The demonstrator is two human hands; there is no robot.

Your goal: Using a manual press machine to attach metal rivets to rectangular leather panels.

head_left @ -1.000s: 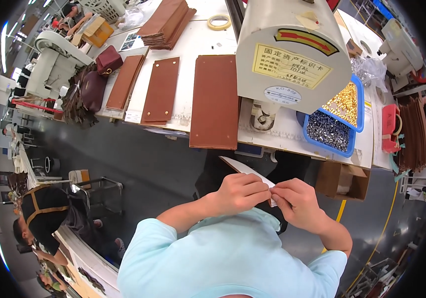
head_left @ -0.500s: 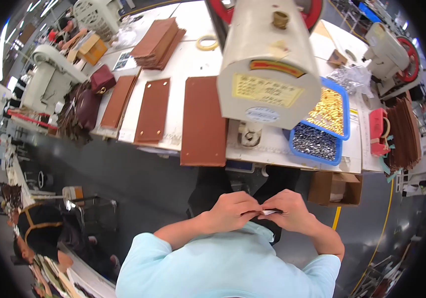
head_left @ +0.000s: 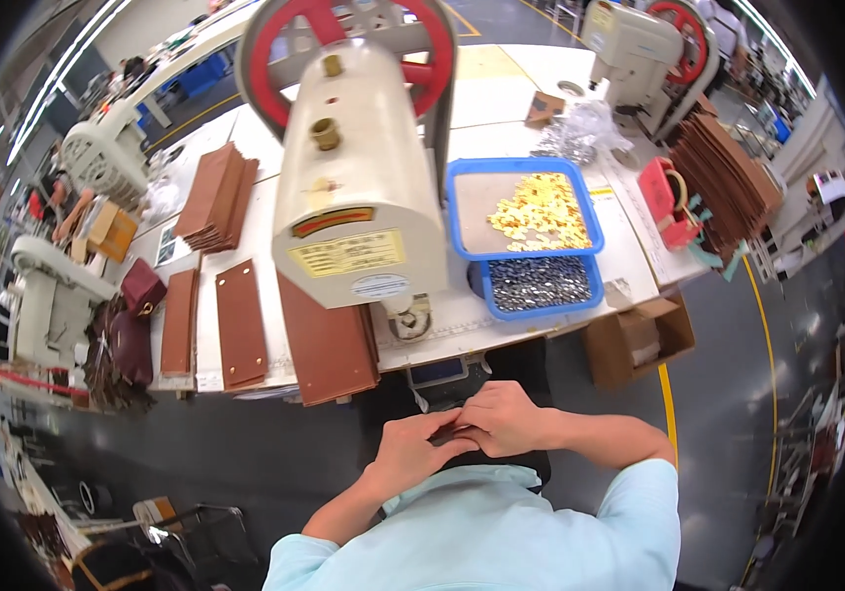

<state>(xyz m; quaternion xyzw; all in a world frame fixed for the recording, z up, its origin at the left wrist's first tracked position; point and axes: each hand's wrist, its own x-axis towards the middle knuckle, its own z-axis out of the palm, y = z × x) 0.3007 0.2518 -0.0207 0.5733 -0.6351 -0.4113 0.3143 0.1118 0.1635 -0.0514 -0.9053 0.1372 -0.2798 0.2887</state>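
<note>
In front of my body, below the table edge, my left hand (head_left: 410,453) and my right hand (head_left: 503,419) meet with fingers closed together. Something small and dark seems to sit between the fingertips, too hidden to name. Just beyond them, on the white table (head_left: 462,330), stands a cream press machine (head_left: 358,197) with a red wheel. Beneath and left of its head lies a large brown leather panel (head_left: 329,340), which overhangs the edge. To the right, a blue tray of gold-coloured metal pieces (head_left: 545,212) rests partly on a blue tray of dark metal pieces (head_left: 540,283).
Further left lie a narrow brown panel with metal studs (head_left: 241,325), another brown panel (head_left: 179,320) and a brown stack (head_left: 217,197). Dark red bags (head_left: 134,340) hang at the left. An open carton (head_left: 641,340) is right of my hands. A red holder (head_left: 667,202) stands far right.
My view has turned, so the press sits further left and both trays show more fully. My right hand now overlaps my left fingertips, and the small white-and-dark thing seen earlier is hidden.
</note>
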